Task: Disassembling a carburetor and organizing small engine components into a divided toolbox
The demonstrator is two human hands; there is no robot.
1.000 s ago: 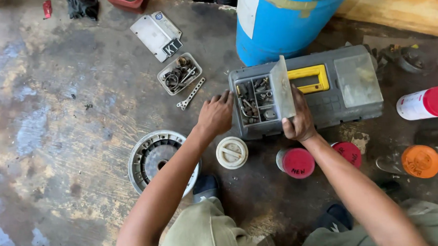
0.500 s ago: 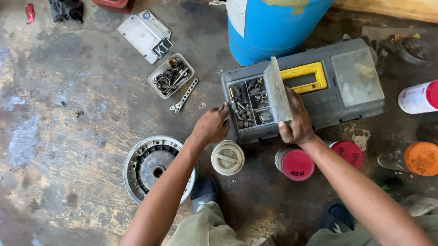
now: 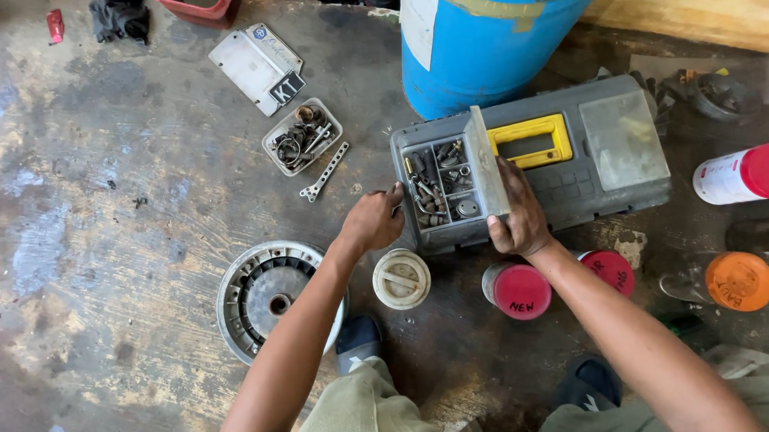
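Stained concrete floor (image 3: 103, 209) is carrying everything, and the person is crouching over it. Since a second ago the left hand (image 3: 373, 218) has been sliding off the open parts compartment and is now curling its grip, fingers pressed together, on the near left corner of the grey toolbox (image 3: 571, 184); whether it is pinching a small part, I cannot tell. The right hand (image 3: 514, 222) is still pinching the clear compartment lid (image 3: 485, 163) upright, so the picking looks to be pausing while the compartment is staying open.

Just below the left grip one white round cap (image 3: 401, 279) is lying; further left, one ribbed metal wheel (image 3: 272, 292). Below the right grip two red-capped cans (image 3: 521, 290) are standing, with a third red-capped can (image 3: 745, 174) and one orange-capped can (image 3: 739, 282) well off to the right. Above the left grip are lying one flat perforated strip (image 3: 323, 173), one small tray of hardware (image 3: 303, 135) and one pale plate (image 3: 256, 65). Beyond the toolbox one blue barrel (image 3: 489, 33) is standing.
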